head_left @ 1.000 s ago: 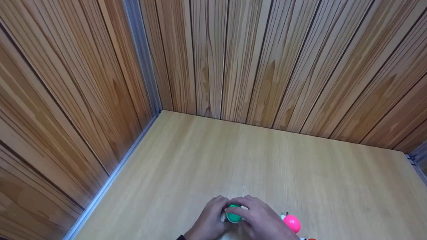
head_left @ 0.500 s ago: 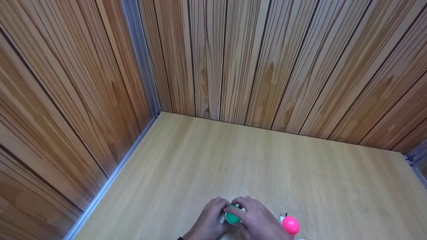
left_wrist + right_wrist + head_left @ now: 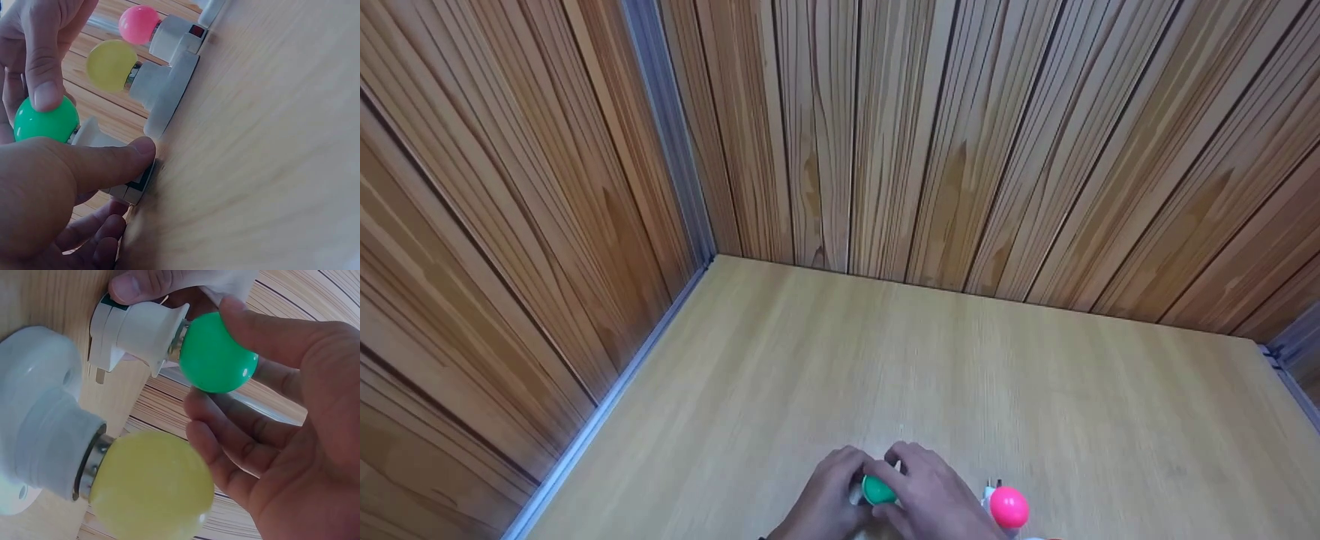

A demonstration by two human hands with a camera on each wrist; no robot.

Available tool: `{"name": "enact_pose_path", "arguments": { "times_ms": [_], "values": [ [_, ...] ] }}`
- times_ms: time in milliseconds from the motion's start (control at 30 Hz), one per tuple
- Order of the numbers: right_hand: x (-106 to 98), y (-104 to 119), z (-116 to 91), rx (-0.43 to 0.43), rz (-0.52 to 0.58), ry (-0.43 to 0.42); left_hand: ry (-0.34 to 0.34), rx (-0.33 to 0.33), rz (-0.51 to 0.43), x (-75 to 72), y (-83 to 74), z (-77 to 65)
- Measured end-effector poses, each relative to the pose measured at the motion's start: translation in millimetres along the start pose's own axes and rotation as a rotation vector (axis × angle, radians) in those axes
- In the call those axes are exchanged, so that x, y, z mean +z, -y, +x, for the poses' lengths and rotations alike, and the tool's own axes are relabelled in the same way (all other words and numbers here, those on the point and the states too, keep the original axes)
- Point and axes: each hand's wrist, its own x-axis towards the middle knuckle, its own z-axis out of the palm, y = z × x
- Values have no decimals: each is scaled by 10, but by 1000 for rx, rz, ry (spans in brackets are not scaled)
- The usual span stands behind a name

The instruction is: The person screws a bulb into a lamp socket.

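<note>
My left hand [image 3: 829, 491] grips a white plug-in lamp holder [image 3: 138, 332] low over the table, its thumb along the side by a dark switch. A green bulb [image 3: 216, 354] sits at the holder's mouth, a strip of its metal cap showing between glass and socket. Thumb and fingers of my right hand [image 3: 926, 487] hold that bulb from the other side. In the right wrist view the thumb touches the top of the glass and the fingertips its underside. A metal prong sticks out of the holder's back. Part of the holder is hidden behind the left fingers.
Close to the right hand, a yellow bulb [image 3: 152, 486] sits in a white round-based holder [image 3: 50, 433]. Beyond it is a pink bulb [image 3: 1009, 508] in a white plug-in holder [image 3: 171, 39] with a red switch. Wood-panelled walls [image 3: 885, 150] border the wooden table [image 3: 840, 360].
The right hand's fingers have shifted round the green bulb, covering slightly more of it in the head view. The left hand keeps its hold, and the head view has moved slightly.
</note>
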Motion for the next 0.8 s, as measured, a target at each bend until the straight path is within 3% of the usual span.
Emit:
{"name": "enact_pose_path", "arguments": {
  "times_ms": [367, 533, 700, 800],
  "values": [
    [58, 30, -3, 84, -135, -6, 8, -41, 21, 0, -9, 25],
    [74, 18, -9, 73, -146, -37, -15, -4, 38, 13, 10, 20],
    [100, -9, -6, 3, -154, -107, -33, 51, 73, 17, 26, 7],
    [108, -14, -1, -17, -158, -123, -21, 35, 70, 9, 25, 11]
  ]
}}
